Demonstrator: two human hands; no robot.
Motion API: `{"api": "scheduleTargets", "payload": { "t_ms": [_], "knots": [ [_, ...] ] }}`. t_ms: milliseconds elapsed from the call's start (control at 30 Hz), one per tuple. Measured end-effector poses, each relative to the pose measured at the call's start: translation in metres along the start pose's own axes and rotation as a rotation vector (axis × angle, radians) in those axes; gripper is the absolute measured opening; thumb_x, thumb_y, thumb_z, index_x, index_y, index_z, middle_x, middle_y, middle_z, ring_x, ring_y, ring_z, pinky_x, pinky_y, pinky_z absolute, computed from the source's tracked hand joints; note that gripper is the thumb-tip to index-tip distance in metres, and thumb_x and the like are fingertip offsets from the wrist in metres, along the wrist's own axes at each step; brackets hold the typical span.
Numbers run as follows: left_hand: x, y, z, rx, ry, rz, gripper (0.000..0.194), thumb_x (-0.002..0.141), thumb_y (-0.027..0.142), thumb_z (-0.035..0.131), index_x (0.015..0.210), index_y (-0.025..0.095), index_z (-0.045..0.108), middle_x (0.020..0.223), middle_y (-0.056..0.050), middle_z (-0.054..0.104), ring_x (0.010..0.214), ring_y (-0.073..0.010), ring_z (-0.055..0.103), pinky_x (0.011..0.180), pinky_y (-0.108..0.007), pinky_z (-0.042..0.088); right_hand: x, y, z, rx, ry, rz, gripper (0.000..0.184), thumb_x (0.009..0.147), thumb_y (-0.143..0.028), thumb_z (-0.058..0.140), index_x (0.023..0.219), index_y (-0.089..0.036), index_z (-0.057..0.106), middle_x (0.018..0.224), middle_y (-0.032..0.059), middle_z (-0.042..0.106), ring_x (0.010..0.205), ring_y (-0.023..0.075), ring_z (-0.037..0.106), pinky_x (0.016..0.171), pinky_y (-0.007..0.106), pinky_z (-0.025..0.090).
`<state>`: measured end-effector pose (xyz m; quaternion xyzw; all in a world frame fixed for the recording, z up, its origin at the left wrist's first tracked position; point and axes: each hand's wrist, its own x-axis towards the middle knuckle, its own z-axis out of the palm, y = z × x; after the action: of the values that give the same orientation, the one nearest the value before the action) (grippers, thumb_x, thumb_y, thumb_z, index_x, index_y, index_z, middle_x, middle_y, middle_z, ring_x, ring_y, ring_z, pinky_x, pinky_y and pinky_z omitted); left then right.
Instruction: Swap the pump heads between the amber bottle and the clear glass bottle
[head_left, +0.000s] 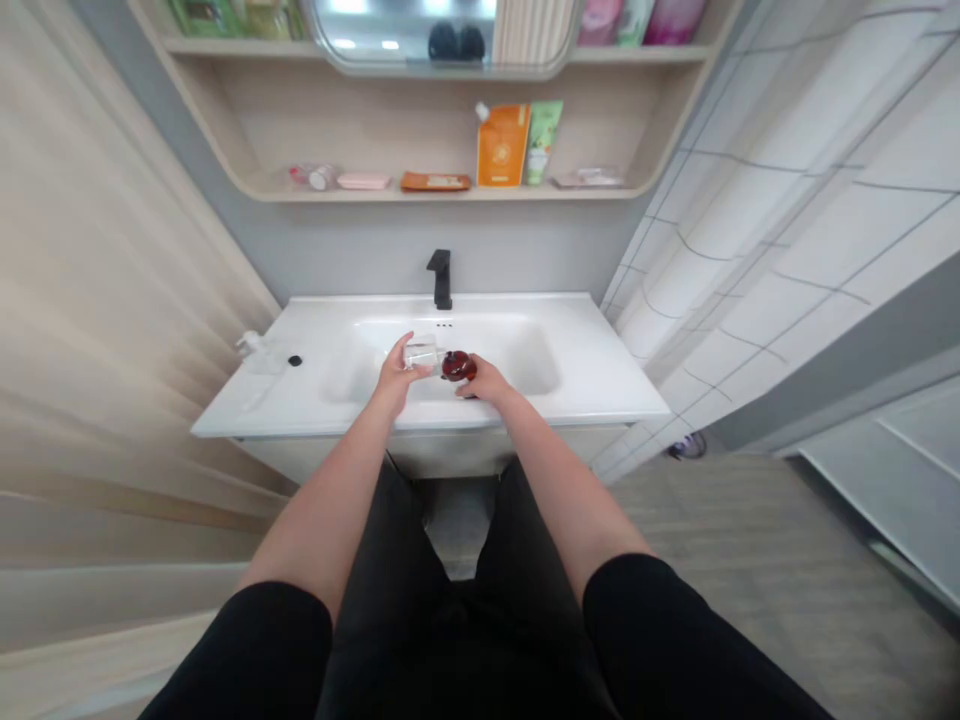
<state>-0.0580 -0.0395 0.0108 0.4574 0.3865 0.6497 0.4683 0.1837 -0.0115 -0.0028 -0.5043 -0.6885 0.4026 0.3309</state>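
Note:
Over the white sink basin (536, 365), my left hand (394, 378) is wrapped round a clear, see-through bottle (420, 352) that lies tilted on its side. My right hand (486, 380) grips a dark red-brown bottle (457, 366) from its right side. The two bottles' ends meet or nearly meet between my hands; whether they touch I cannot tell. Any liquid passing between them is too small to make out. Behind them stands the black faucet (442, 280).
A small black cap (295, 360) and a white pump top (251, 342) are on the left of the counter (600, 385). Above, the shelf (337, 100) holds an orange pouch (501, 148), a green tube (541, 145) and several small items. A curtain (112, 250) hangs at left.

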Motion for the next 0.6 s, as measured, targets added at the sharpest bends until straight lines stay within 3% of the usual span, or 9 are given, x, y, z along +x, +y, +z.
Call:
{"api": "scheduleTargets", "payload": {
  "t_ms": [600],
  "knots": [
    [-0.0040,0.0038,0.0038,0.014,0.003,0.012,0.109,0.050,0.022,0.106,0.152,0.023,0.069,0.135,-0.011,0.077,0.131,-0.0364,0.071,0.117,-0.051,0.055,0.0005,-0.0003,0.0005,-0.001,0.009,-0.007,0.069,0.057,-0.016,0.097,0.121,-0.025,0.072,0.113,0.0006,0.084,0.106,0.0277,0.079,0.099,0.042,0.064]
  ]
}}
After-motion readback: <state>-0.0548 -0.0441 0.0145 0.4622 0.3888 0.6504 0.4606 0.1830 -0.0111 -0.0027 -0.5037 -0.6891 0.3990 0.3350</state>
